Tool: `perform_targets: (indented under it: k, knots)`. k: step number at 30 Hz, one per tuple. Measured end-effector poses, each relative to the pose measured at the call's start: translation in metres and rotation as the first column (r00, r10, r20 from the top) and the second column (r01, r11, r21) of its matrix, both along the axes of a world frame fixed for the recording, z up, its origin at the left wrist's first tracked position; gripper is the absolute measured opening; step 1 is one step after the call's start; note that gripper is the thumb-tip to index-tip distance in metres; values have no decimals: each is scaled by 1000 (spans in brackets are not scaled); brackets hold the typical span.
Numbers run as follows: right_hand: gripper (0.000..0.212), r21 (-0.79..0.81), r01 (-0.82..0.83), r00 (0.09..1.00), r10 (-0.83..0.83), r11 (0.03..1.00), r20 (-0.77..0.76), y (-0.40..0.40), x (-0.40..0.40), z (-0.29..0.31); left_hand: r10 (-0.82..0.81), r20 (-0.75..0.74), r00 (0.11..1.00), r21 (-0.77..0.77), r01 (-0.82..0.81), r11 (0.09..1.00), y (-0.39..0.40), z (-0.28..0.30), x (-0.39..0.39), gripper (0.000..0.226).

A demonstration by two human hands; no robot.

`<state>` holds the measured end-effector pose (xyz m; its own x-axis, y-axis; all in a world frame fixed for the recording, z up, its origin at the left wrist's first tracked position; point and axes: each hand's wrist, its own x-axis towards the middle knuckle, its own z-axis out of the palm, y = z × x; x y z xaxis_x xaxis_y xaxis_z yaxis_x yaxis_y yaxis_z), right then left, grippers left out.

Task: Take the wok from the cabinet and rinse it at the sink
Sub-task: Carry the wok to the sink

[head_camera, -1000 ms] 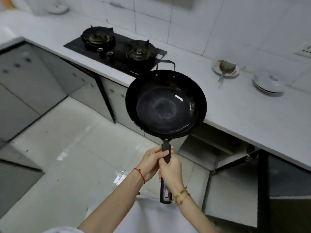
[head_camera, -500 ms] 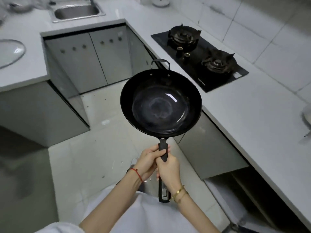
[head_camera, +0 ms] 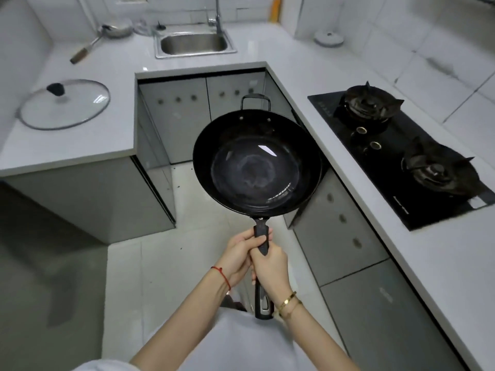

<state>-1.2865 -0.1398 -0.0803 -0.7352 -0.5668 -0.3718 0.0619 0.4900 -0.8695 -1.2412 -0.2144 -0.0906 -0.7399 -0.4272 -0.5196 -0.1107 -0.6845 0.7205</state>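
A black wok (head_camera: pixel 256 167) with a long black handle and a small loop handle at its far rim hangs level over the floor in front of me. My left hand (head_camera: pixel 239 254) and my right hand (head_camera: pixel 271 269) both grip the long handle, left just ahead of right. The wok's bowl looks dry and holds nothing. The steel sink (head_camera: pixel 194 45) with its tap (head_camera: pixel 217 16) sits in the counter straight ahead, far beyond the wok.
A black two-burner gas hob (head_camera: pixel 396 145) lies on the right counter. A glass lid (head_camera: pixel 64 103) rests on the left counter; a steel ladle-like pan (head_camera: pixel 104 36) lies left of the sink. Grey cabinet doors (head_camera: pixel 187 116) line the aisle. A white lid (head_camera: pixel 328 38) sits back right.
I have turned left with the wok held in both hands: the hob slid to the right of view, and the sink and tap came into full view ahead.
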Motion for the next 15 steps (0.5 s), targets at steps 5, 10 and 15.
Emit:
perform_targets:
  k: [5, 10, 15]
  knots:
    - [24, -38, -19, 1000, 19, 999, 3, -70, -29, 10, 23, 3, 1000, -38, -23, 999, -70, 4, -30, 24]
    - [25, -51, -9, 1000, 9, 999, 5, -126, -64, 12, 29, -21, 999, -41, -30, 999, -127, 2, -65, 23]
    - [27, -27, 0, 1000, 0, 1000, 3, -180, -113, 4, 18, -5, 1000, -52, -18, 998, -182, -8, -114, 23]
